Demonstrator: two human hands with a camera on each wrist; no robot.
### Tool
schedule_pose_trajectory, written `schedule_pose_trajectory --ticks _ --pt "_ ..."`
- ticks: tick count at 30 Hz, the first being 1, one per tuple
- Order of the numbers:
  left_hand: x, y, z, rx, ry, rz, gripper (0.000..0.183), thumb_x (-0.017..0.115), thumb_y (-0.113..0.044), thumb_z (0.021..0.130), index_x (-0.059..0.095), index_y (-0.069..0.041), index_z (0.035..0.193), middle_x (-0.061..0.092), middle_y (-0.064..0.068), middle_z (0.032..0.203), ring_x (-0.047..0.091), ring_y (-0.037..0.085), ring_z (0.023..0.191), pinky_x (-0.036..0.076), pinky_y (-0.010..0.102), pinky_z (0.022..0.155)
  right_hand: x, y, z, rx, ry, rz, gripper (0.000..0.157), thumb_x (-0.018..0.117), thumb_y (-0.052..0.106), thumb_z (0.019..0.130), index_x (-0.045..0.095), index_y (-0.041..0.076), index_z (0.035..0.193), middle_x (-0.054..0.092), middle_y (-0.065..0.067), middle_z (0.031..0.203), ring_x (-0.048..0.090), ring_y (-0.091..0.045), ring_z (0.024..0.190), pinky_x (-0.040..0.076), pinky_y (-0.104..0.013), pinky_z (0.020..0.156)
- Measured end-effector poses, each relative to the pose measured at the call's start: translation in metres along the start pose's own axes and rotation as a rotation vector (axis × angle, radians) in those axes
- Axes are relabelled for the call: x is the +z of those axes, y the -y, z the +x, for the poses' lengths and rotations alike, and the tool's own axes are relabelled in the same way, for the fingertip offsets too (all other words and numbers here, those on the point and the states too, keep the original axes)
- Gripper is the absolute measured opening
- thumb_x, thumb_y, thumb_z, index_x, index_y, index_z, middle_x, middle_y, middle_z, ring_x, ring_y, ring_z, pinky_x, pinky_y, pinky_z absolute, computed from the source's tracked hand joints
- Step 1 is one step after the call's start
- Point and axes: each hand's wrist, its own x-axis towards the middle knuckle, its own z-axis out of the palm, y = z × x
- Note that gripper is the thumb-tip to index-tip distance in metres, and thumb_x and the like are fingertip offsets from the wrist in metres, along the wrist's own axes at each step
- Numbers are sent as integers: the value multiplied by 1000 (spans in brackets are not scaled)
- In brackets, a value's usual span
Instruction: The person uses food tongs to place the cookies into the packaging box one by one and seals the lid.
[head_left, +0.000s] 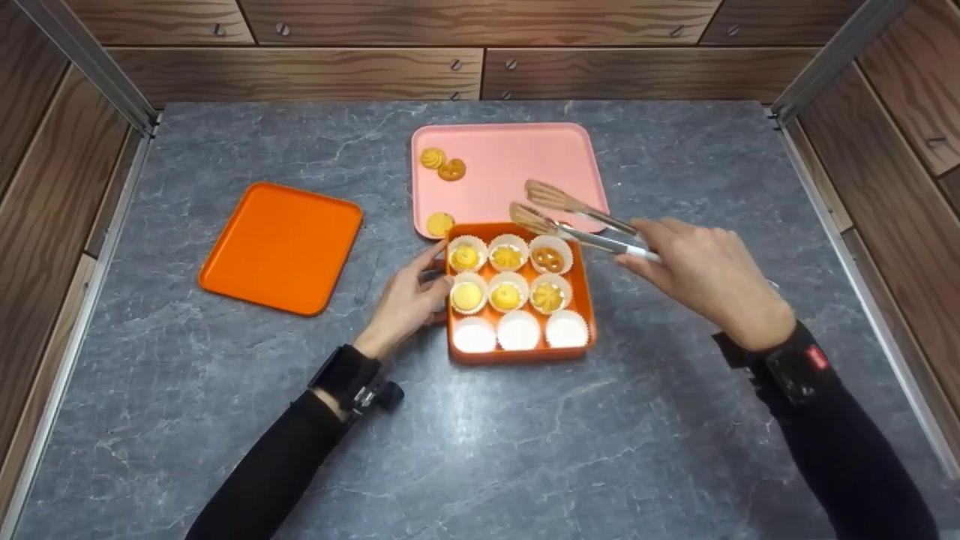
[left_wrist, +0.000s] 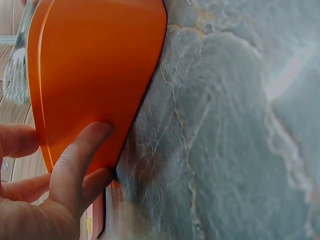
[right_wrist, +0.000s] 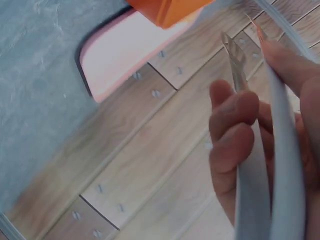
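Observation:
An orange square box (head_left: 525, 357) holds rows of white paper cups. Cookies fill the back and middle rows, among them a pretzel-shaped cookie (head_left: 548, 259) and a round plain cookie (head_left: 468, 296). The front-row cups (head_left: 518, 331) show bare white insides. My left hand (head_left: 405, 300) touches the box's left side; in the left wrist view its fingertips rest against the outer wall (left_wrist: 95, 75) and by the rim. My right hand (head_left: 705, 274) grips metal tongs (head_left: 611, 244) with wood-coloured tips. The tips stand apart above the box's back edge, nothing between them.
Behind the box lies a pink tray (head_left: 510, 150) with a swirl cookie (head_left: 432, 157), a pretzel cookie (head_left: 452, 170) and a round cookie (head_left: 439, 223). A small brown piece is partly hidden behind the tongs. An orange lid (head_left: 281, 247) lies left on the grey marbled table (head_left: 480, 465).

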Motion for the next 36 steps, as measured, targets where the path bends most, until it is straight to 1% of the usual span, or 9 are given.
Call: schedule_pose_trajectory --ticks 4,7,11,14,18,21,24,29,36 --pt "0 1 2 -14 3 -8 66 61 -14 100 38 -22 162 53 15 144 70 26 106 66 39 69 22 -4 24 62 -1 27 48 76 35 95 67 -1 125 71 -16 90 63 -28 63 55 -46 49" --pt "0 1 2 -15 -3 -14 66 61 -13 100 39 -22 162 53 16 144 70 26 110 66 39 68 38 -4 43 90 3 53 49 72 40 98 66 0 126 69 -14 87 61 -28 63 54 -44 50" --pt "0 2 2 -11 -2 -8 66 61 -13 100 39 -22 161 53 16 144 69 27 111 66 40 66 54 -4 66 114 2 82 47 71 41 98 67 1 121 66 -12 82 59 -27 61 54 -43 50" --pt "0 3 2 -14 4 -22 66 61 -12 100 39 -22 162 52 17 144 69 28 113 66 39 68 62 -2 82 130 14 89 45 71 42 98 68 1 115 66 -12 80 59 -28 60 54 -44 51" --pt "-1 3 3 -21 8 -50 66 61 -12 100 39 -22 162 51 17 145 68 28 115 66 39 72 69 3 104 177 72 68 45 70 46 98 69 1 109 66 -13 80 62 -32 63 55 -47 54" --pt "-1 3 3 -25 2 -35 66 61 -12 100 39 -23 161 52 16 145 69 26 113 66 39 71 73 9 119 224 141 41 48 69 49 98 70 1 104 65 -13 80 62 -33 65 55 -49 57" --pt "-2 2 3 -23 -4 -13 67 62 -12 100 39 -23 161 52 15 145 70 25 109 66 41 70 76 18 133 243 191 12 51 67 52 98 70 0 97 64 -14 78 63 -33 66 56 -49 58" --pt "-2 2 2 -9 -2 -6 67 62 -12 100 39 -22 162 52 15 145 71 25 107 66 42 70 83 29 146 257 220 -23 52 68 51 97 69 0 87 63 -15 75 64 -35 69 56 -51 62" --pt "-1 3 3 5 -1 -18 66 62 -12 100 39 -20 161 53 17 144 70 28 110 66 43 71 89 41 152 284 226 -47 53 68 50 98 71 -2 88 64 -17 77 65 -37 70 59 -51 63"
